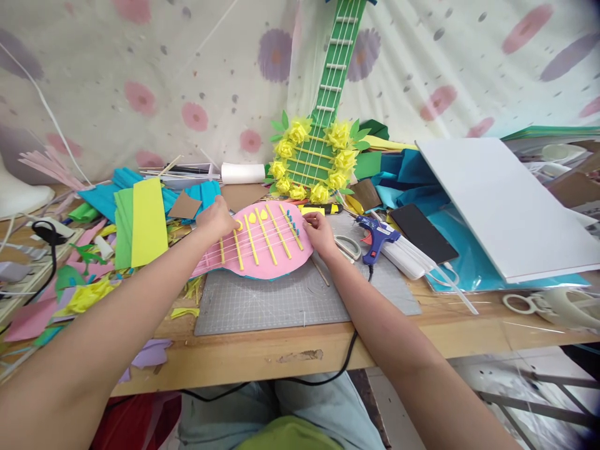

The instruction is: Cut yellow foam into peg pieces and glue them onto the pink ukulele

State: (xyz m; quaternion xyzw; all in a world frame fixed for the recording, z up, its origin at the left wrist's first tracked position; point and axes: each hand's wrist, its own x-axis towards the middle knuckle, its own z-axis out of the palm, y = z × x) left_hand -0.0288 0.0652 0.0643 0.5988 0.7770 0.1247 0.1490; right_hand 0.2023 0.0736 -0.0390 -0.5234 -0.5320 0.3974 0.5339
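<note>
"Foam, was it, that pink guitar body (281, 262)? How would it have handled?"

"Foam sheet or thin card, I judged. It would be very light, soft and quick to bend or crease if lifted by one end. The glued-on pieces looked easy to knock loose. I'd have taken it by the bare pink rim with both hands, well clear of the strings (228, 245)."

"Where did it lie?"

"Flat on the grey cutting mat (281, 300), near the middle of the wooden surface (304, 356). Its narrow end pointed left and spilled off the mat onto paper scraps. A blue glue gun (377, 236) and scissors (347, 247) lay just to its right."

"And the hands?"

"The left hand (216, 219) sat at the far edge, its grip curled and pressed together over the rim. The right hand (321, 232) met the rounded right end with its fingertips (313, 219) drawn close. I couldn't tell whether that grip pinched anything small or only touched the edge."

"What did the piece look like?"

"A rounded, pear-like outline in plain pink with a teal edge showing underneath. Yellow strips (250, 240) crossed it like frets, slightly slanted, and thin white strings ran lengthwise over them. Yellow teardrop shapes (253, 217) lined the far edge, and a row of small blue bits (290, 220) sat by the right end."
</note>
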